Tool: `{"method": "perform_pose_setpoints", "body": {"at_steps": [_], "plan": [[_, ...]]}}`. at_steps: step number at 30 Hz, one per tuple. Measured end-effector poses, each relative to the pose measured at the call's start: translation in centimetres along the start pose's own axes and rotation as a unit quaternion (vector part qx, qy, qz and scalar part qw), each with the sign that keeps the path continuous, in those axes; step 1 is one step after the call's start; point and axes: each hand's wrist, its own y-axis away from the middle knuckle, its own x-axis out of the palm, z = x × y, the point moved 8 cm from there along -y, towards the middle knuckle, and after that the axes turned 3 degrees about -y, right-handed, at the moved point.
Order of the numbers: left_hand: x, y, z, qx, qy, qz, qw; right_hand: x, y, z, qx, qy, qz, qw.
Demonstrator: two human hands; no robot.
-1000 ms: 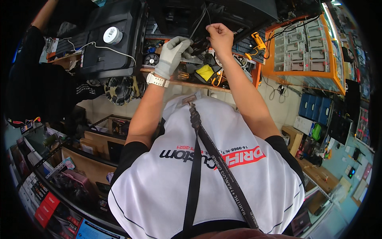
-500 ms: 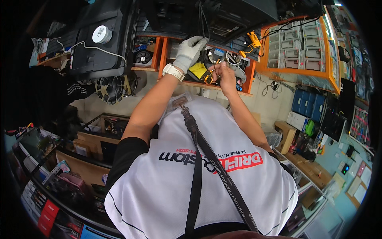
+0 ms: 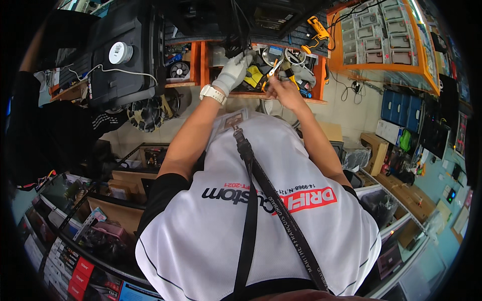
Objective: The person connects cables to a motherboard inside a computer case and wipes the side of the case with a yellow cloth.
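Observation:
My left hand (image 3: pixel 232 74), in a pale grey work glove with a white watch at the wrist, is closed at the lower end of some thin black cables (image 3: pixel 240 25). These hang down over an open orange-edged drawer (image 3: pixel 314 99). Over the drawer's right part my bare right hand (image 3: pixel 282 93) is closed around a scissors-like tool (image 3: pixel 273 69) with orange parts; its exact kind is hard to make out. Between the hands lies a yellow item (image 3: pixel 254 76). Grey gloves or cloth (image 3: pixel 304 75) and a round white-rimmed piece (image 3: pixel 295 56) sit to the right.
A yellow power tool (image 3: pixel 317 35) lies on the dark bench top beyond the drawer. Left stands a black case (image 3: pixel 123 50) bearing a white round tub (image 3: pixel 120 52). An orange-framed cabinet of clear boxes (image 3: pixel 381 75) is at the right. A black computer case (image 3: pixel 286 15) stands behind.
My left hand has drawn back and left, and the cables moved with it. My right hand now raises the orange scissors-like tool, its tip pointing away from me. The view has shifted slightly.

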Motion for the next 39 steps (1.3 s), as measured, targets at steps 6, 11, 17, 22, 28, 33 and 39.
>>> {"method": "perform_pose_setpoints", "body": {"at_steps": [6,11,17,22,28,33,39], "plan": [[2.3,0.0,-2.6,-0.008,0.064,0.029,0.997,3.3,-1.7,-2.3,-0.004,-0.174,0.082,0.981],[7.7,-0.5,-4.5,-0.048,0.438,0.070,0.895,0.8,-1.2,3.0,-0.136,0.127,-0.260,0.948],[5.9,4.1,-7.9,0.207,0.025,0.006,0.978,-1.5,-1.7,2.7,-0.159,-0.059,-0.264,0.949],[-0.6,4.8,-5.9,0.050,0.413,-0.031,0.909,-4.8,1.4,2.1,-0.185,-0.198,-0.300,0.915],[-11.1,3.3,-10.5,0.137,0.393,-0.282,0.864,-12.3,6.6,3.4,-0.252,-0.164,-0.389,0.871],[-17.7,1.1,-12.7,0.106,-0.178,-0.217,0.954,-19.6,11.5,12.4,-0.286,-0.050,-0.442,0.849],[-8.4,1.1,-23.8,0.175,-0.264,-0.341,0.885,-21.4,13.4,15.5,-0.288,-0.076,-0.416,0.859]]}}
